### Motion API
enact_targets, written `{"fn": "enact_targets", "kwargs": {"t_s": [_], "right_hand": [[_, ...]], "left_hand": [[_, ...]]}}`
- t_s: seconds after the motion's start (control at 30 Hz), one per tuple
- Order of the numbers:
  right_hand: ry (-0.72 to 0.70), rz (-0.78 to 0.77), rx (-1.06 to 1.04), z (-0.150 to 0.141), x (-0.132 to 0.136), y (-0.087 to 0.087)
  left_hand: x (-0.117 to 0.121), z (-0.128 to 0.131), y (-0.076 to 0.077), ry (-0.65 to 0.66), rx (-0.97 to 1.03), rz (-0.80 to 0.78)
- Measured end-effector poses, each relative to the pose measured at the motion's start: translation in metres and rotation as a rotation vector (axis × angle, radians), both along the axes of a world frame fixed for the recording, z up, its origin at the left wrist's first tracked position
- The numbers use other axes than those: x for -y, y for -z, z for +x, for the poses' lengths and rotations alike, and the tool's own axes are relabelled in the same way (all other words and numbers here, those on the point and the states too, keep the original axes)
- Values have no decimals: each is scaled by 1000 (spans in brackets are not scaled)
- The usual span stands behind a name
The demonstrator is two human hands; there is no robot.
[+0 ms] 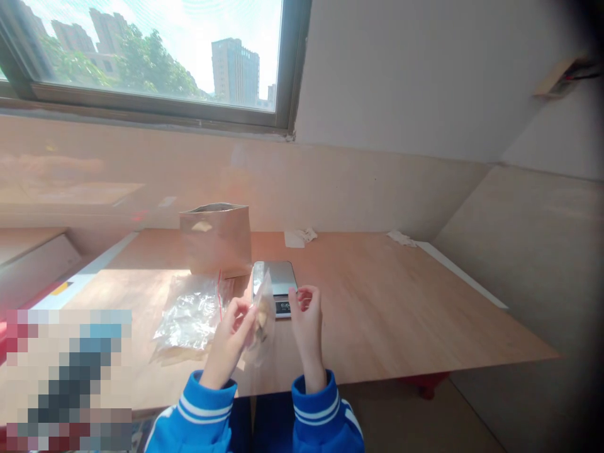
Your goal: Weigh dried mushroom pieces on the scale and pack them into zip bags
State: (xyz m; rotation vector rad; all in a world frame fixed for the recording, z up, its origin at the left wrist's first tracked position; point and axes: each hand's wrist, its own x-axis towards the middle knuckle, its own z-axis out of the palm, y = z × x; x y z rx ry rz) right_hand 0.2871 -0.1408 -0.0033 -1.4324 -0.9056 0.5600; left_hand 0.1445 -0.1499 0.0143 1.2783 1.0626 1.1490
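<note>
My left hand (234, 330) pinches the edge of a small clear plastic bag (264, 321) and holds it upright over the table. Pale and darker pieces show inside the bag, but their kind is not clear. To the right of the bag is my right hand (307, 314), fingers loosely curled, thumb apart from them, nothing visible in it. A flat kitchen scale (277, 277) with a silver top and a dark display lies just behind both hands, partly covered by the bag. Left of my left hand lies a pile of empty clear zip bags (191, 314), one with a red strip.
A brown paper-like bag (217, 242) stands with its top open behind the zip bags. Crumpled white paper (301, 237) lies at the wooden table's (401, 308) back edge, and another white scrap (401, 238) farther right. A wall and window rise behind. The lower left is pixelated.
</note>
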Motion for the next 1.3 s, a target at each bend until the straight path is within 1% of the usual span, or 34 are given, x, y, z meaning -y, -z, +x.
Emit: {"fn": "enact_targets", "kwargs": {"t_s": [0.07, 0.1, 0.13, 0.17, 0.33, 0.47, 0.6, 0.7, 0.77, 0.87, 0.97, 1.03, 1.07, 1.17, 1.2, 1.23, 1.3], "right_hand": [[-313, -6, -2, -9, 5, -7], [-439, -11, 7, -13, 7, -11], [-518, -18, 28, -18, 10, -14], [-552, -28, 58, -21, 12, -17], [-603, -61, 195, -26, 18, -24], [-630, -39, 276, -23, 18, -22], [-702, 15, 309, -22, 18, -19], [-726, 41, 324, -22, 18, -17], [-727, 41, 323, -23, 18, -17], [-698, 1, 306, -26, 18, -17], [-632, -9, 282, -29, 17, -17], [-570, 23, 281, -28, 15, -15], [-521, 47, 274, -24, 14, -14], [-311, 109, 190, -5, 11, -8], [-260, 120, 154, 3, 10, -7], [-231, 128, 116, 9, 11, -7], [-233, 160, 40, 17, 13, -10]], "left_hand": [[1, 0, -1, -31, -4, 30], [2, 0, -2, -43, -14, 37], [2, 0, -2, -51, -22, 39], [3, -1, -3, -55, -32, 36], [3, -3, -1, -70, -99, 26], [0, -1, 5, -108, -110, -6], [-2, 0, 11, -42, -60, -104], [-3, -3, 12, -42, -98, -68], [-3, -5, 11, -49, -119, -49], [-3, -7, 11, -45, -114, -27], [-2, -5, 11, -22, -105, 20], [-1, -6, 11, -14, -125, 53], [-1, -8, 10, -39, -135, 67], [-1, -18, 7, -193, -147, 103], [-2, -22, 6, -222, -154, 114], [-2, -25, 5, -223, -165, 122], [-3, -29, 4, -164, -187, 107]]}}
